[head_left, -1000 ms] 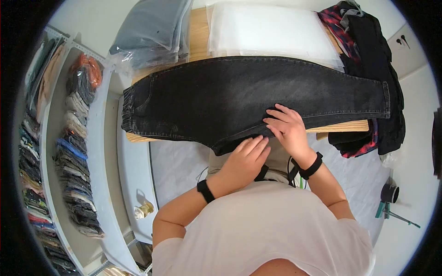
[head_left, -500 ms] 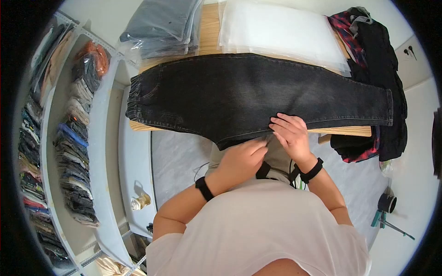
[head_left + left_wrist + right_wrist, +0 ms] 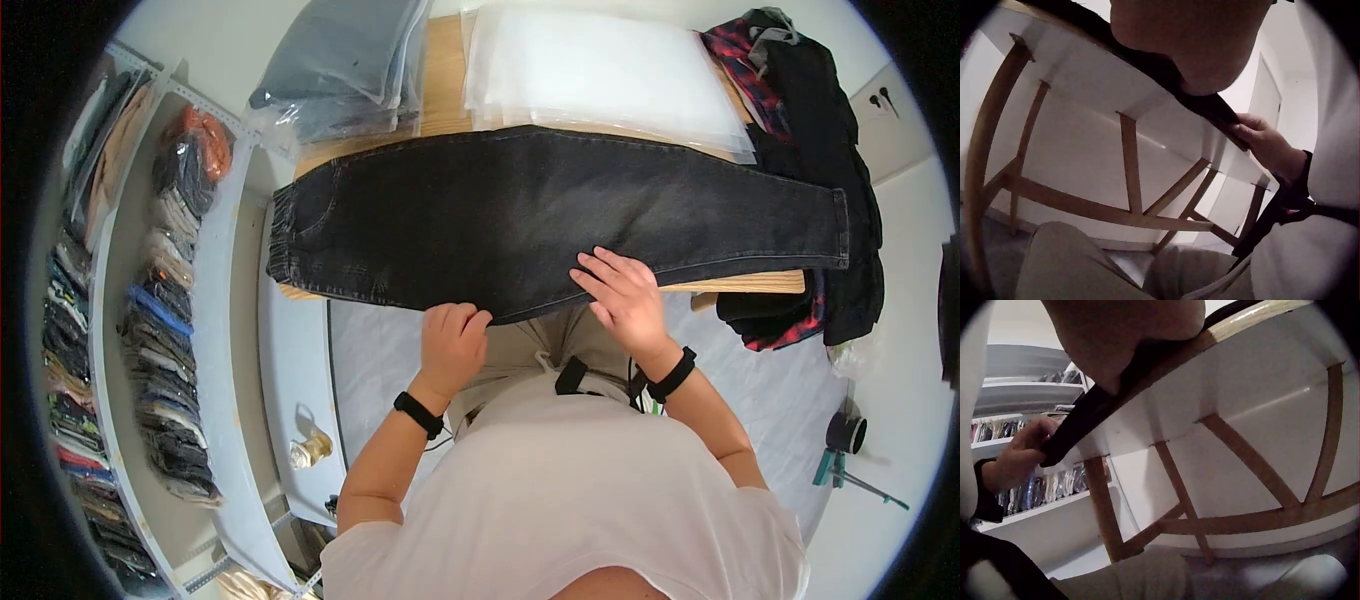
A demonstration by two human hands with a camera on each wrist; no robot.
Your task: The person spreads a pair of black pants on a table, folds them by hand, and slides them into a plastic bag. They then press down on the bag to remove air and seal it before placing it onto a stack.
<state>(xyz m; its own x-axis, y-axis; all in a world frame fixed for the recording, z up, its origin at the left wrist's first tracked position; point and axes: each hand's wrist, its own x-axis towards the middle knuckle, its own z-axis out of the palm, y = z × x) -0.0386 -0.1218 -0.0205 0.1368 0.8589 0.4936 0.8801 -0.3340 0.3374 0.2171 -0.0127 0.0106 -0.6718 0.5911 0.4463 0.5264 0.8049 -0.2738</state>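
Note:
A pair of black jeans (image 3: 480, 215), folded lengthwise, lies across the wooden table (image 3: 730, 283), elastic waistband to the left and hem to the right. At the jutting crotch edge, my left hand (image 3: 453, 345) pinches the denim, its fingers bent over the top. The right wrist view shows the same left hand (image 3: 1019, 456) with its thumb below the fabric. My right hand (image 3: 628, 300) rests on the near leg edge with fingers extended and spread over the denim. From the left wrist view, the right hand (image 3: 1266, 140) appears at the table's edge.
Bagged grey garments (image 3: 340, 70) are stacked at the back left, beside a pile of clear plastic bags (image 3: 600, 75). Dark and plaid clothes (image 3: 810, 120) hang over the table's right end. Shelves of packed clothing (image 3: 165, 330) stand to the left.
My left hand has moved left from beside the right hand to the crotch edge and now pinches it. The near edge of the jeans lies smoother; the right hand stays nearly in place.

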